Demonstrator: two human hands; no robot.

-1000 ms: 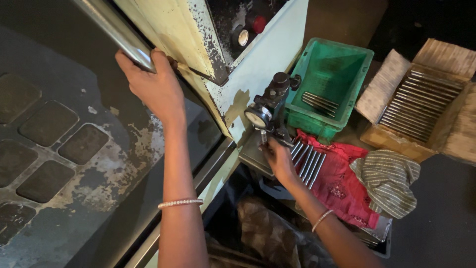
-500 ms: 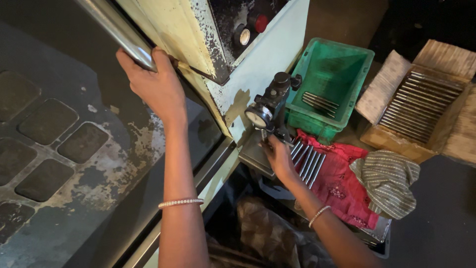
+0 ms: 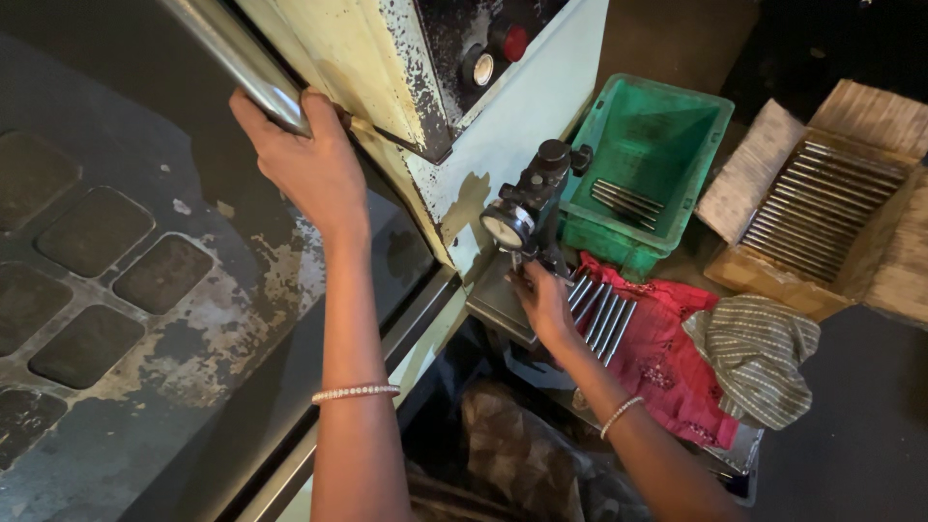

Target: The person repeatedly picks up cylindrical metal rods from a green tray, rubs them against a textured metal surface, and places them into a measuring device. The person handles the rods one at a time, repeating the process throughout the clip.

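My left hand [image 3: 307, 162] is raised and gripping the steel bar handle [image 3: 232, 58] on the pale, chipped machine door [image 3: 338, 58]. My right hand [image 3: 543, 302] is low at the base of a black dial gauge stand [image 3: 527, 213], fingers closed on a thin metal rod under the gauge tip; the rod is mostly hidden by the fingers. Right beside that hand, several metal rods [image 3: 601, 314] lie in a row on a red cloth [image 3: 667, 362].
A green plastic bin [image 3: 667, 135] with a few rods stands behind the gauge. A cardboard box [image 3: 822, 208] full of rods sits at the right. A striped cloth [image 3: 759, 353] lies on the red one. Two round buttons [image 3: 493, 56] are on the machine panel.
Hardly anything differs: my left hand stays on the handle, and my right hand shifts slightly under the dial gauge.
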